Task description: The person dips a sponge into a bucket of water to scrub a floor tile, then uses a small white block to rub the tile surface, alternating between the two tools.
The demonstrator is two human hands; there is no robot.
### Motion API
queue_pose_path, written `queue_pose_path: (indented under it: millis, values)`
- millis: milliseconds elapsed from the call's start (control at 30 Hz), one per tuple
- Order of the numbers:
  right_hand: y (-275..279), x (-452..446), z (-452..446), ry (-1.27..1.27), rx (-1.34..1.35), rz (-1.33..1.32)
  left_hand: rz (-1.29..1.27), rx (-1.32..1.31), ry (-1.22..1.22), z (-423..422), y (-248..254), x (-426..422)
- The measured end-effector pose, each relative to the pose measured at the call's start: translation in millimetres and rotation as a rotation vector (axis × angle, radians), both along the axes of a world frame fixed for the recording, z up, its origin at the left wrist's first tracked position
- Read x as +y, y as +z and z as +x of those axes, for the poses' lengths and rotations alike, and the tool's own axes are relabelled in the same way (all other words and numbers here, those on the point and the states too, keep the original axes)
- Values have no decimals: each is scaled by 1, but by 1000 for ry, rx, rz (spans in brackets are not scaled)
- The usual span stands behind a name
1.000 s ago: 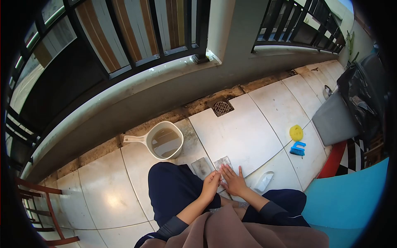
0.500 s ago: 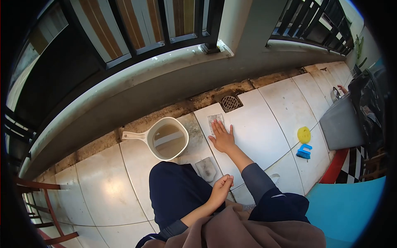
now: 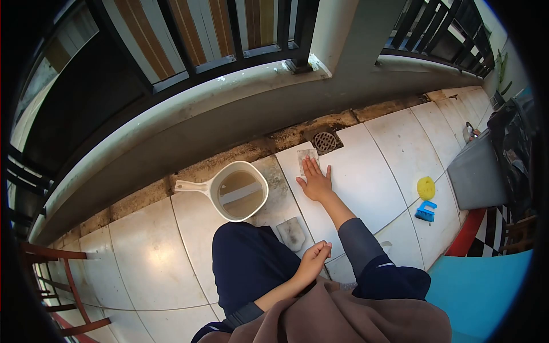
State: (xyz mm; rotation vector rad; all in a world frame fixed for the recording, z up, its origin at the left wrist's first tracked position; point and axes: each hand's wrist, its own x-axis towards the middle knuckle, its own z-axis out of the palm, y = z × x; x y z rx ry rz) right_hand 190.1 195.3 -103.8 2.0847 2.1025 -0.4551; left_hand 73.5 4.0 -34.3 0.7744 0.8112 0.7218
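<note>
spread fingers of the right hand [image 3: 316, 182] flat on a mottled grey-white piece [image 3: 304, 155], over the tiled floor [image 3: 366, 183]

widest by far, those white tiles, glossy, smudged with brown and split by dark joints. along the far edge, a low grey wall [image 3: 229, 123], seemingly bowed, with a grimy brown strip [image 3: 251, 153] at its foot. on top, black railings [image 3: 306, 34], with brown and pale stripes behind. at lower right, a smooth blue surface [image 3: 486, 291]; just above it, a grey bin [image 3: 477, 174] with a black bag [image 3: 517, 134] over the top.

near the middle, beside a dark-clothed knee [image 3: 243, 257], a white dipper [image 3: 214, 200] of murky water, handle pointing left to the wall.

next, that right hand, palm down, fingers open and resting along the piece. closer to the body, the left hand [image 3: 314, 262], fingers curled closed; impossible to tell whether around anything. just beyond it, a second flat piece [image 3: 291, 233], grey-stained, on the tile.

smaller again, a round drain grate [image 3: 325, 142] near the piece under the fingers. off to the right, a yellow sponge [image 3: 426, 188] and, just beside it, a blue brush [image 3: 425, 211].
</note>
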Motion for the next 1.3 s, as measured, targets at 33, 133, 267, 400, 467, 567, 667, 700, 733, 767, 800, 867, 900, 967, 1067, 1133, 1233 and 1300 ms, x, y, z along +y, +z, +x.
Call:
queue_pose_path:
  millis: [33, 133, 267, 400, 467, 567, 667, 700, 733, 767, 800, 867, 900, 967, 1067, 1133, 1233, 1300]
  values:
    - [-3, -24, 7, 25, 12, 46, -19, 8, -19, -1, 2, 1]
    - [-1, -110, 25, 92, 41, 114, 6, 4, -110, 0, 3, -2]
    - [20, -224, 46, 169, -71, -5, 63, 69, -274, 3, 1, -12]
    - [26, -271, 59, 140, 16, -15, 96, 80, -336, 3, 0, -16]
    - [23, -262, 59, 150, -25, -16, 90, 84, -337, 3, 4, -16]
    - [13, -224, 56, 147, -83, 55, 85, 106, -327, 3, 4, -13]
    - [2, -164, 51, 90, -15, 85, 90, 104, -331, 4, 10, -10]
    - [0, -141, 50, 77, -13, 85, 97, 106, -345, 4, 7, -10]
    - [-1, -116, 50, 65, -12, 86, 103, 108, -358, 4, 4, -10]
    - [0, -91, 48, 39, -25, 42, 100, 99, -352, 4, 2, -10]
    - [1, -67, 47, 13, -39, -2, 98, 92, -345, 6, -1, -10]
    - [-2, -28, 45, -39, -40, -30, 87, 101, -364, 6, -7, -10]
    - [-3, -12, 43, -65, -41, -42, 69, 91, -367, 7, -11, -10]
    - [1, 8, 41, -96, -37, -63, 35, 70, -371, 9, -15, -11]
    - [4, 23, 39, -125, -36, -84, 57, 59, -372, 10, -21, -9]
    - [6, 18, 40, -135, -41, -89, 66, 66, -381, 10, -19, -12]
    - [6, 4, 34, -116, -37, -67, 86, 70, -367, 6, -8, -6]
    - [5, -25, 33, -109, -31, -47, 101, 75, -372, 6, -11, -7]
